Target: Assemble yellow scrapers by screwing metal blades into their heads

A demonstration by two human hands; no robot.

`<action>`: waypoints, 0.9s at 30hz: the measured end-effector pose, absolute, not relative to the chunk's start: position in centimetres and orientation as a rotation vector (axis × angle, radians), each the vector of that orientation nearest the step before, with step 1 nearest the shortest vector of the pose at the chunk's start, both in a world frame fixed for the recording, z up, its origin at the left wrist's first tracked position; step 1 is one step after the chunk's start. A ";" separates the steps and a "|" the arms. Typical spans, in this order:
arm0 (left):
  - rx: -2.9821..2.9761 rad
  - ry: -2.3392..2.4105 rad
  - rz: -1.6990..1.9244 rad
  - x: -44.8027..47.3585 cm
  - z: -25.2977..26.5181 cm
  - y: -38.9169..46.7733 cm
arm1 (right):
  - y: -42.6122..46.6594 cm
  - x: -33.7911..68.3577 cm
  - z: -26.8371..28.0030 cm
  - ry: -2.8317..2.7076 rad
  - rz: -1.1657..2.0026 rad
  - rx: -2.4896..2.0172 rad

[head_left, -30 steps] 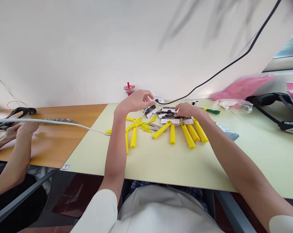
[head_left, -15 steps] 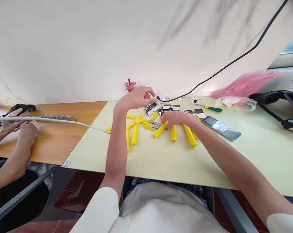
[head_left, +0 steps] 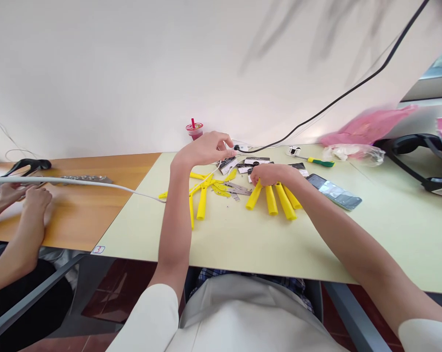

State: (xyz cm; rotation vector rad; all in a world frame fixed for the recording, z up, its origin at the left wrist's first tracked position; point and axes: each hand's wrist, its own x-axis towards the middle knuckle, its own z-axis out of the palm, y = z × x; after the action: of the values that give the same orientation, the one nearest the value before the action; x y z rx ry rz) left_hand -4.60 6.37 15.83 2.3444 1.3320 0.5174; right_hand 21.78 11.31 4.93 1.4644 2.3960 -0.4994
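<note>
My left hand (head_left: 206,148) hovers over the back of the table, its fingers loosely bent and apart with nothing visible between them. Lower down, my right hand (head_left: 274,173) is bent over several yellow tubular handles, its fingertips closed at the upper end of the leftmost yellow handle (head_left: 254,196). Another yellow handle (head_left: 286,205) lies under its palm side. Left of them are loose yellow parts (head_left: 221,189), flat metal pieces (head_left: 239,188) and tiny screws. Crossed yellow-handled pieces (head_left: 202,200) lie beside my left forearm, which partly hides them.
Black-and-white cards (head_left: 257,161) lie behind my right hand. A phone (head_left: 336,192), a green-and-yellow screwdriver (head_left: 320,162), a pink bag (head_left: 367,128) and a black headset (head_left: 431,186) are rightward. A drink cup (head_left: 194,129) stands by the wall. A white cable (head_left: 96,183) crosses leftward, near a co-worker's hands (head_left: 37,198).
My right hand has shifted right, bringing the leftmost yellow handles closer to the others and uncovering the flat metal pieces. My left hand stays almost in place.
</note>
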 end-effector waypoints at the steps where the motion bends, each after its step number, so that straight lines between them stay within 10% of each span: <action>1: 2.349 1.330 0.513 -4.6 15.8 6.4 | 11.2 21.9 5.2 2.363 -0.521 1.484; 13: 2.369 1.372 0.362 -3.1 15.2 6.2 | 9.9 21.7 6.7 2.308 -0.378 1.659; 27: 2.281 1.370 0.400 -5.2 1.5 3.7 | 1.7 24.5 0.1 2.631 0.054 1.763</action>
State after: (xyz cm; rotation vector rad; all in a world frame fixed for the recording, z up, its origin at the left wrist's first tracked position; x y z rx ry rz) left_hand -5.23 3.71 1.55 2.2813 1.3698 0.3996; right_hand 24.46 1.67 0.10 1.7628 2.6308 0.0544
